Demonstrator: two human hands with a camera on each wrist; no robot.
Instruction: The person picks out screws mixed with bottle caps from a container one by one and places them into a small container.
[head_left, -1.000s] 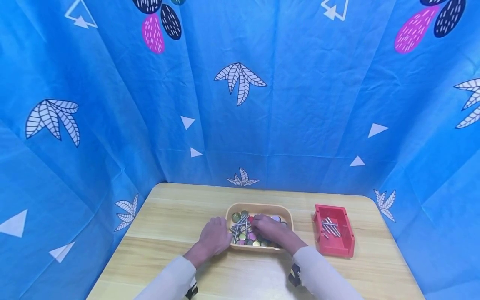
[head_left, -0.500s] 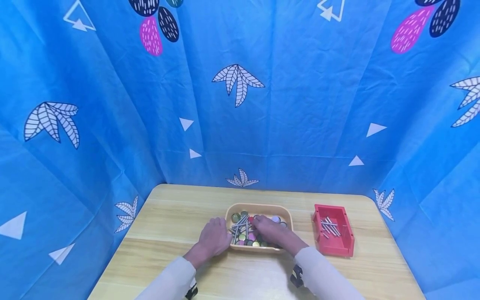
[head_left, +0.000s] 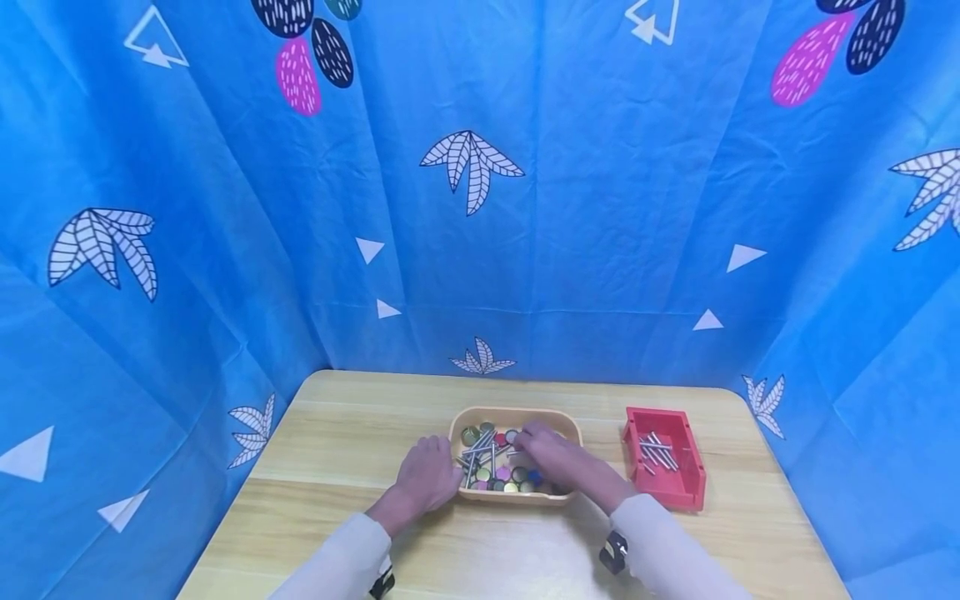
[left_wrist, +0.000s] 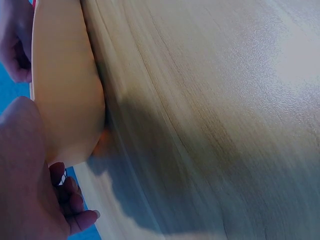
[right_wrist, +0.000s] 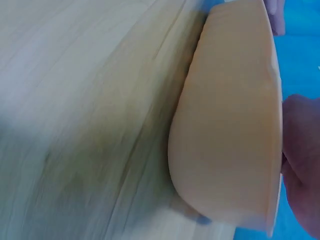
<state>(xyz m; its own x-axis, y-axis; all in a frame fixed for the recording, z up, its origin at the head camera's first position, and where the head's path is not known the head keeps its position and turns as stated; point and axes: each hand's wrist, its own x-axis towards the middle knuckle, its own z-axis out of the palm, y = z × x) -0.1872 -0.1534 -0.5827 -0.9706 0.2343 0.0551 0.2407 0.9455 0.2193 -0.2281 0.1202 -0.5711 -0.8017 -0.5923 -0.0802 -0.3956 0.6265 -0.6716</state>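
Observation:
In the head view a beige plastic tray (head_left: 521,497) holds bottle caps (head_left: 511,487) in several colours and a heap of silvery metal rods like bolts (head_left: 480,454). My left hand (head_left: 429,471) grips the tray's left end, with the thumb at the rim and the fingers bent round the end in the left wrist view. My right hand (head_left: 553,454) reaches over the near rim into the tray, fingers bent downward among the contents. One short rod (head_left: 514,453) lies at its fingertips; whether they pinch it is hidden. The right wrist view shows mostly the tray's outer wall (right_wrist: 227,120).
A red plastic bin (head_left: 678,500) stands right of the tray, with several metal rods (head_left: 657,452) inside. Both stand on a light wooden table (head_left: 330,450). A blue patterned curtain (head_left: 480,267) encloses the back and sides.
My right hand has shifted slightly to the right inside the tray, uncovering more caps near the front rim and a rod by its fingertips. My left hand keeps its place.

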